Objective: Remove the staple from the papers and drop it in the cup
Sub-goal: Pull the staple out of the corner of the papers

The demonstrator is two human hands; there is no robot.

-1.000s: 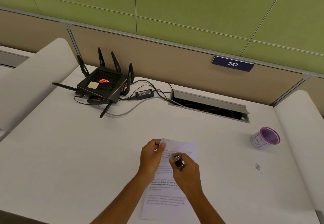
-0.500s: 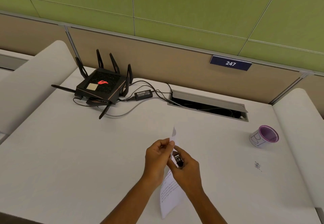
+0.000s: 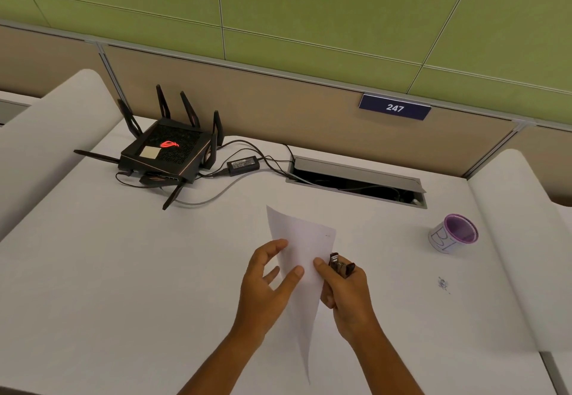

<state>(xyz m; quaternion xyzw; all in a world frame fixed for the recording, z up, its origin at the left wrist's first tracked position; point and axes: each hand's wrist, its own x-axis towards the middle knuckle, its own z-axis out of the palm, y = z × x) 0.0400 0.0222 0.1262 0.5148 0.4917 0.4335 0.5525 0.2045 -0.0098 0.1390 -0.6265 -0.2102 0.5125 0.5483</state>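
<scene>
One small paper cup (image 3: 452,233) with a purple inside and black marker scrawl on its white wall stands upright on the white desk (image 3: 123,271), far right, well apart from both hands; nothing visible inside it. Recessed grey cable tray (image 3: 356,182) at the desk's back edge, lid tilted up, holds dark cables. White stapled papers (image 3: 305,258) held up off the desk between the hands, blank back toward the camera, lower end tapering down between the forearms. Left hand (image 3: 266,286) loosely spread, thumb tip and fingertips touching the papers' left edge, fingers not closed. Right hand (image 3: 346,292) curled closed, thumb pressing the papers' right edge, and gripping a small dark metal staple remover (image 3: 340,266) that sticks up above the knuckles just beside the sheet. Staple itself too small to see. Black multi-antenna router (image 3: 167,152) with a red glowing logo and a black power brick (image 3: 243,164) sit at back left. Small dark smudge (image 3: 443,284) on the desk right of the hands.
</scene>
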